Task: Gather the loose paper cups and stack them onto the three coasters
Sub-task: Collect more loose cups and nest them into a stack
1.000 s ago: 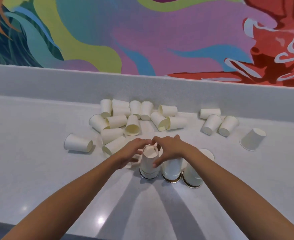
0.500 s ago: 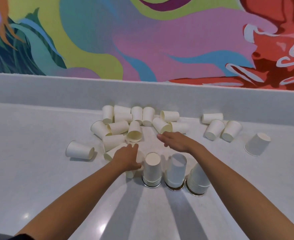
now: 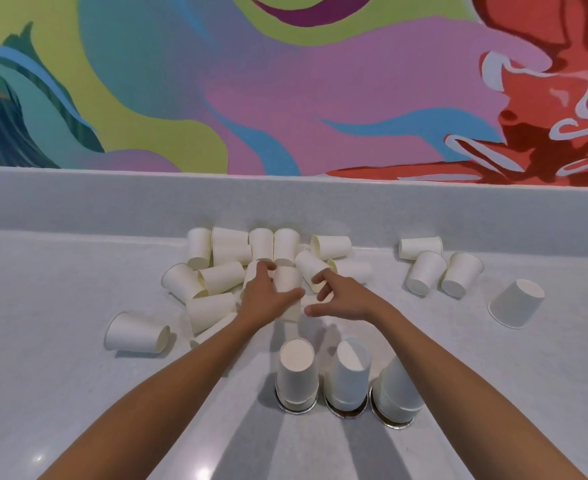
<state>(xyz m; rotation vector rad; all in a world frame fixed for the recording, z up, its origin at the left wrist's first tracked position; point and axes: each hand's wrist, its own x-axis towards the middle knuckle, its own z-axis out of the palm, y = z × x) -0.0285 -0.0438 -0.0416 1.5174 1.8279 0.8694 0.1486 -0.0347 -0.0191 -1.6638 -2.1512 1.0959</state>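
Note:
Three stacks of upturned white paper cups stand side by side near me: the left stack [image 3: 297,374], the middle stack [image 3: 349,374] and the right stack [image 3: 397,393]. Each sits on a round metal-rimmed coaster [image 3: 296,407]. Beyond them lies a pile of several loose cups [image 3: 221,276] on their sides. My left hand [image 3: 266,301] grips one cup [image 3: 287,279] at the pile's near edge. My right hand [image 3: 342,296] hovers just to its right with fingers spread and bent, holding nothing, its fingertips close to another loose cup [image 3: 308,265].
A single cup [image 3: 136,332] lies apart at the left. Three more cups [image 3: 425,271] lie at the back right, and one tilted upturned cup [image 3: 515,303] sits at the far right. The white counter ends at a low backsplash [image 3: 112,199] under a colourful mural.
Both hands left the top of the left stack and reached forward to the pile. My left hand has taken hold of a loose cup there.

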